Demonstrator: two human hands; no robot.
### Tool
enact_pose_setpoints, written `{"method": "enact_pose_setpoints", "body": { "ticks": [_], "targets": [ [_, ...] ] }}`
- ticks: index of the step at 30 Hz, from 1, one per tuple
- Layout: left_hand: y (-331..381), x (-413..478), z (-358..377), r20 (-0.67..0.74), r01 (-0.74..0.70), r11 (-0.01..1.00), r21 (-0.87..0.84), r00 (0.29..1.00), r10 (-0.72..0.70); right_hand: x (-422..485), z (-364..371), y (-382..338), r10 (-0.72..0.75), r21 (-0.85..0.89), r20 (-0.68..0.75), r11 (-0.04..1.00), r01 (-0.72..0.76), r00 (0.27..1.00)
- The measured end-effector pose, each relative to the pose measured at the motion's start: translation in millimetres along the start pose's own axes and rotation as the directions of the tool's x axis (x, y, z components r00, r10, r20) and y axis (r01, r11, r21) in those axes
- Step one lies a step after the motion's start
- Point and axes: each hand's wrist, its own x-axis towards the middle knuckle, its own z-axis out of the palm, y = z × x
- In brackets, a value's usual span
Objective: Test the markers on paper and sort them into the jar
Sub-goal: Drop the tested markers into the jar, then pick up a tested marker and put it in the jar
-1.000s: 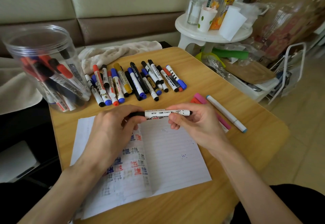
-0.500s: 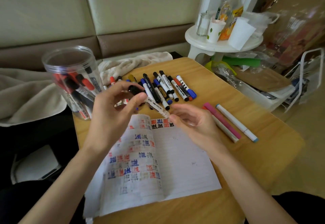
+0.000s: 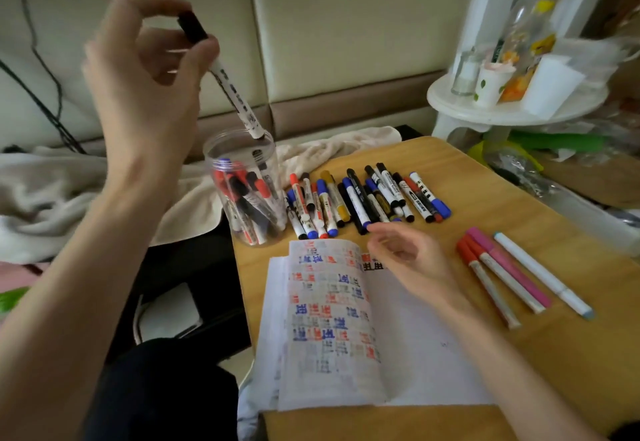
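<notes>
My left hand (image 3: 145, 84) is raised and pinches a black-capped white marker (image 3: 232, 91) near its cap. The marker hangs tilted with its lower end at the rim of the clear plastic jar (image 3: 242, 149), which holds several red, black and blue markers. My right hand (image 3: 405, 257) hovers with relaxed fingers over the top of the open lined notebook (image 3: 346, 329), holding nothing. Red, blue and grey scribbles cover the notebook's left page. A row of several capped markers (image 3: 367, 198) lies on the wooden table (image 3: 519, 354) behind the notebook.
Several thin pens (image 3: 512, 278), red, pink and white, lie to the right of the notebook. A beige towel (image 3: 52, 194) drapes left of the jar. A white round side table (image 3: 512, 108) with cups and bottles stands at the back right. Clutter sits beyond the table's right edge.
My left hand lifted the black marker from above the notebook up and left over the jar. My right hand let go of it and stayed above the notebook.
</notes>
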Motion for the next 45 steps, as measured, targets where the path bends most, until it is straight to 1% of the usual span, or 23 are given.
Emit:
{"method": "enact_pose_setpoints", "body": {
  "ticks": [2,4,7,10,13,16,18,21,23,24,26,28,29,31,33,34,36,37,38,40,42,43,45],
  "targets": [
    [-6.9,6.1,-1.2,-0.013,0.017,1.0,0.021,1.0,-0.017,0.9,1.0,-0.1,0.004,-0.005,0.0,1.0,-0.004,1.0],
    [-17.5,4.6,3.0,0.006,0.051,0.996,0.077,0.999,-0.052,1.1,3.4,1.1,0.006,-0.009,0.006,1.0,-0.006,1.0],
    [-37.3,-8.1,12.9,0.068,0.081,0.985,0.154,0.993,-0.093,-1.9,6.3,1.9,-0.013,-0.024,0.01,1.0,0.013,1.0],
    [-52.0,-21.4,17.0,0.133,0.127,0.979,0.16,0.98,-0.149,-4.0,7.3,3.4,-0.017,-0.036,0.0,0.999,0.017,1.0],
    [-61.9,-28.7,20.8,0.156,0.112,0.974,0.196,0.977,-0.144,-2.9,5.5,4.8,-0.022,-0.021,0.006,1.0,0.022,1.0],
    [-69.2,-33.0,22.8,0.155,0.087,0.957,0.275,0.979,-0.134,-3.0,5.0,5.6,-0.027,-0.02,0.006,0.999,0.027,1.0],
    [-74.8,-37.7,23.8,0.175,0.027,0.925,0.38,0.979,-0.101,-2.6,3.8,6.0,-0.021,-0.014,-0.002,1.0,0.021,1.0],
    [-81.4,-50.9,26.7,0.278,-0.131,0.831,0.541,0.96,-0.03,-2.4,3.6,5.8,-0.017,-0.009,-0.004,1.0,0.017,1.0],
    [-81.0,-54.8,26.9,0.373,-0.243,0.78,0.577,0.928,0.014,-2.1,3.3,5.8,-0.017,-0.012,-0.011,1.0,0.017,1.0],
    [-81.0,-53.5,26.3,0.412,-0.264,0.767,0.585,0.911,0.0,-2.1,2.8,6.0,-0.015,-0.013,-0.015,1.0,0.015,1.0],
    [-80.3,-50.1,26.4,0.441,-0.259,0.771,0.582,0.897,-0.031,-2.5,1.2,5.6,-0.012,-0.017,-0.017,1.0,0.011,1.0],
    [-75.6,-51.1,29.1,0.427,-0.244,0.802,0.545,0.904,-0.014,-2.2,-1.1,5.6,0.0,-0.027,-0.028,1.0,-0.001,1.0],
    [-72.2,-54.2,32.6,0.392,-0.24,0.817,0.524,0.92,0.019,-1.9,-2.8,5.6,0.006,-0.034,-0.042,0.999,-0.007,0.999],
    [-58.1,-67.5,40.9,0.269,-0.23,0.848,0.477,0.957,0.109,-1.1,-5.9,4.9,0.012,-0.034,-0.072,0.999,-0.014,0.997],
    [-40.3,-86.7,53.0,0.179,-0.217,0.89,0.401,0.971,0.156,0.0,-9.8,5.1,0.006,-0.036,-0.104,0.999,-0.01,0.995],
    [-30.0,-97.0,60.3,0.18,-0.193,0.922,0.336,0.974,0.139,0.3,-11.5,5.2,0.009,-0.04,-0.114,0.999,-0.013,0.993],
    [-10.1,-117.6,78.7,0.279,-0.085,0.983,0.163,0.959,0.036,1.4,-14.5,6.4,0.027,-0.037,-0.134,0.999,-0.033,0.991],
    [-2.2,-127.3,89.7,0.361,0.001,0.996,0.084,0.932,-0.031,2.8,-15.9,8.2,0.035,-0.035,-0.154,0.999,-0.041,0.987],
    [4.1,-137.2,101.0,0.45,0.098,0.995,0.03,0.887,-0.101,4.2,-17.3,10.5,0.038,-0.033,-0.18,0.998,-0.045,0.983],
    [9.5,-156.9,122.3,0.605,0.288,0.958,-0.011,0.764,-0.223,5.6,-22.4,14.3,0.034,-0.023,-0.226,0.999,-0.04,0.974],
    [5.8,-175.4,137.4,0.691,0.462,0.886,-0.044,0.654,-0.307,5.5,-28.7,16.4,0.029,-0.036,-0.251,0.999,-0.039,0.967],
    [1.7,-183.1,141.3,0.704,0.517,0.855,-0.052,0.626,-0.336,5.2,-32.0,16.2,0.025,-0.054,-0.265,0.998,-0.041,0.964],
    [-7.7,-193.1,145.1,0.698,0.565,0.823,-0.057,0.612,-0.372,6.5,-38.9,16.6,0.014,-0.07,-0.313,0.997,-0.037,0.95]
  ]
}}
